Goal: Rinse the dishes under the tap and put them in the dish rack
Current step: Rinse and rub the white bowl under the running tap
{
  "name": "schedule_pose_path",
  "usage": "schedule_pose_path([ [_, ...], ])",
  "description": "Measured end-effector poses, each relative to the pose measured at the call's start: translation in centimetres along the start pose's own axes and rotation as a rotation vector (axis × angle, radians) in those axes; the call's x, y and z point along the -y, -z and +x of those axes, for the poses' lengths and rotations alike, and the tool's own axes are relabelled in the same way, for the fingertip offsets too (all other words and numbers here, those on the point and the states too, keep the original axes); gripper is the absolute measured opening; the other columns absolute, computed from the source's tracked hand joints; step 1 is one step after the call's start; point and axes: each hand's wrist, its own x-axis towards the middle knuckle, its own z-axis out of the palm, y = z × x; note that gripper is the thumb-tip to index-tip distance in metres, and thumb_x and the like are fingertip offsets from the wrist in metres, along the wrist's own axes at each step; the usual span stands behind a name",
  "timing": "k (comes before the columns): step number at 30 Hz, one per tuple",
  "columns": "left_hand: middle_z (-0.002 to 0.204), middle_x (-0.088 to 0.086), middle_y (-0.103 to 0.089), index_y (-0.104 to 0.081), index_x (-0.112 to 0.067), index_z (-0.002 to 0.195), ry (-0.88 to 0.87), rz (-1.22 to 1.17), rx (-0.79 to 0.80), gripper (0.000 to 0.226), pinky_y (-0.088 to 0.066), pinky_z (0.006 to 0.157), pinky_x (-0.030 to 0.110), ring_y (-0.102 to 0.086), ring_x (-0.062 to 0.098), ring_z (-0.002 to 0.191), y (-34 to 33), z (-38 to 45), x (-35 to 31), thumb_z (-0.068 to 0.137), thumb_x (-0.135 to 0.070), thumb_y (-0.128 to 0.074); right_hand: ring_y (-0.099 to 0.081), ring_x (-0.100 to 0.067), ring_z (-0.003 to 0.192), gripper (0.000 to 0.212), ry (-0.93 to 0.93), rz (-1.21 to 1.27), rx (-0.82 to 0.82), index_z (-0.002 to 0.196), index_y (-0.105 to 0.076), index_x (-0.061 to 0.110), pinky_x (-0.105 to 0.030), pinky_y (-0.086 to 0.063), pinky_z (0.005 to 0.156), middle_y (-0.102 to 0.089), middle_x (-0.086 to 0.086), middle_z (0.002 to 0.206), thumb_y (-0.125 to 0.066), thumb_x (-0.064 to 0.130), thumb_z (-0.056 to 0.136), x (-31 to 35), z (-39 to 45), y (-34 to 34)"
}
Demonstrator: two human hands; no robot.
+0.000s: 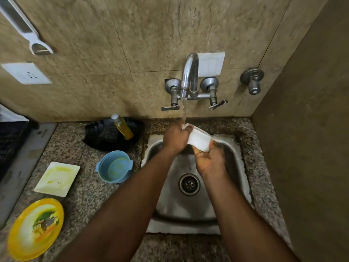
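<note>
Over the steel sink (pixel 232 167), both my hands hold a small white bowl (pixel 198 139), tilted on its side. Water runs from the tap (pixel 189 74) onto its upper left rim. My left hand (pixel 176 138) grips the bowl's left end with fingers curled over the rim. My right hand (pixel 210 160) holds its lower right end from below, thumb against the side. On the counter to the left lie a blue bowl (pixel 114 167), a square white plate (pixel 57 178) with yellow smears, and a round yellow plate (pixel 35 228) with food remains. A dark rack-like basket (pixel 8 144) shows at the far left edge.
A black tray (pixel 102 135) behind the blue bowl holds a bottle of yellow dish liquid (pixel 122 126). A tiled wall with two sockets stands close behind the tap; a brown side wall closes off the right. The drain (pixel 189 184) sits in the sink's middle.
</note>
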Motion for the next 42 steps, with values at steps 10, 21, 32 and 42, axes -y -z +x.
schedule_pose_path([
  [10, 0.110, 0.016, -0.074, -0.071, -0.010, 0.115, 0.452, -0.455, 0.059, 0.072, -0.056, 0.098, 0.051, -0.070, 0.035, 0.100, -0.2, 1.8, 4.1, 0.083, -0.072, -0.052, -0.069, -0.036, 0.098, 0.032, 0.084, -0.552, 0.079, 0.128, -0.054, 0.009, -0.058, -0.059, 0.078, -0.068, -0.018, 0.113, -0.063, 0.017, 0.099, -0.5, -1.5, -2.3],
  [21, 0.115, 0.024, -0.073, -0.066, -0.001, 0.125, 0.620, -0.855, 0.268, 0.101, -0.059, 0.086, 0.047, -0.070, 0.038, 0.106, 3.1, -1.4, 3.6, 0.085, -0.089, -0.035, -0.068, -0.033, 0.095, 0.033, 0.892, -2.246, 0.566, 0.121, -0.061, 0.014, -0.035, -0.052, 0.075, -0.071, -0.012, 0.106, -0.062, 0.024, 0.089, -0.5, -2.1, -3.2],
  [32, 0.105, 0.010, -0.068, -0.054, -0.018, 0.126, 0.537, -0.797, 0.169, 0.026, -0.059, 0.071, 0.053, -0.067, 0.034, 0.092, 3.7, -3.0, 4.2, 0.102, -0.009, -0.052, -0.068, -0.025, 0.097, 0.037, 1.128, -2.493, 0.773, 0.108, -0.069, 0.029, -0.032, -0.052, 0.086, -0.074, 0.001, 0.103, -0.065, 0.023, 0.072, 3.2, -2.7, 2.2],
  [42, 0.127, 0.001, -0.065, -0.061, -0.034, 0.124, 0.400, -0.855, 0.083, 0.043, -0.056, 0.083, 0.070, -0.062, 0.034, 0.114, 2.8, -4.6, 6.0, 0.095, -0.003, -0.061, -0.068, -0.026, 0.090, 0.029, 0.406, -1.078, 0.101, 0.105, -0.068, 0.011, -0.031, -0.057, 0.064, -0.072, -0.009, 0.097, -0.063, 0.017, 0.077, 8.9, 1.4, -7.9],
])
